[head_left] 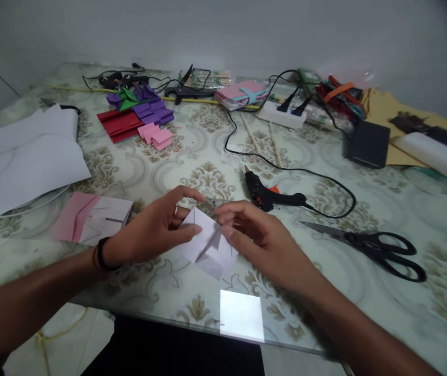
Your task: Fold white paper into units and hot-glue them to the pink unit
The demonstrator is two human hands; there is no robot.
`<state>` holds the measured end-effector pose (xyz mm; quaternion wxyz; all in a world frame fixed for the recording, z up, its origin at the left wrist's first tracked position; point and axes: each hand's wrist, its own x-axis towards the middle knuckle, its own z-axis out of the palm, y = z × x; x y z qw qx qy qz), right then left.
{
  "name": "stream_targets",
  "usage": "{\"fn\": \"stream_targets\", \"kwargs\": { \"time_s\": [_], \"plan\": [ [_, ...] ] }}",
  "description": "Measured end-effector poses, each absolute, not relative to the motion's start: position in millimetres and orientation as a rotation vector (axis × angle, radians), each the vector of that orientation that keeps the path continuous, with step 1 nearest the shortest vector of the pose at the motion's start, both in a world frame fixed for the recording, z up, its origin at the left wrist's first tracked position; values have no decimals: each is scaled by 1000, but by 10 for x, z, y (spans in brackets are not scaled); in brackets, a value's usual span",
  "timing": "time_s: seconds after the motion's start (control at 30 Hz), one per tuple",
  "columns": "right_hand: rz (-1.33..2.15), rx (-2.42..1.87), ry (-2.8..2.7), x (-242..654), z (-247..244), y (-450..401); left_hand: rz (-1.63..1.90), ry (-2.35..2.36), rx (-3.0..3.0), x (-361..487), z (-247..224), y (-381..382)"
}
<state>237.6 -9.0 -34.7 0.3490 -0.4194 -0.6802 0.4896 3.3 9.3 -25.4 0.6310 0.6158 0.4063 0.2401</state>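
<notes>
A folded white paper piece (208, 241), with creased flaps, is held between both hands just above the patterned table. My left hand (164, 222) grips its left edge, thumb on top and fingers behind. My right hand (258, 237) pinches its right corner between thumb and fingers. To the left, beside my left wrist, lie a pink folded paper (75, 216) and a white folded paper (108, 216). Beyond my right hand rests a black glue gun (266, 193) on its side. Black-handled scissors (368, 248) lie at the right, blades partly apart.
White sheets (31, 151) cover the table's left side. Red folded paper (119, 124), purple folded paper (153, 112) and pink folded paper (156, 136) lie farther back. A power strip (282, 115) has plugs in it. The glue gun's cord (305, 169) loops across the right. Two sticks (274, 143) lie near it.
</notes>
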Motion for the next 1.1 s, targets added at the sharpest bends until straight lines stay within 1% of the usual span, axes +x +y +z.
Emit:
{"fn": "stream_targets", "kwargs": {
  "time_s": [0.13,0.23,0.37,0.5,0.7,0.83,1.1],
  "plan": [
    [1476,-1173,-1668,2325,-378,-114,508,948,1528,32,-270,73],
    [1538,-1182,-1651,2310,-387,-124,530,905,1484,33,-248,75],
    [1546,-1177,-1502,2316,-360,-147,561,891,1355,60,-186,85],
    [1567,-1168,-1419,2311,-337,-168,490,942,1262,93,-172,81],
    [1613,-1122,-1507,2266,-346,-176,390,981,1380,65,-221,69],
    [1608,-1175,-1557,2257,-340,-176,298,990,1450,54,-224,61],
    [1601,-1188,-1569,2279,-372,-170,334,929,1447,49,-231,56]
  ]
}}
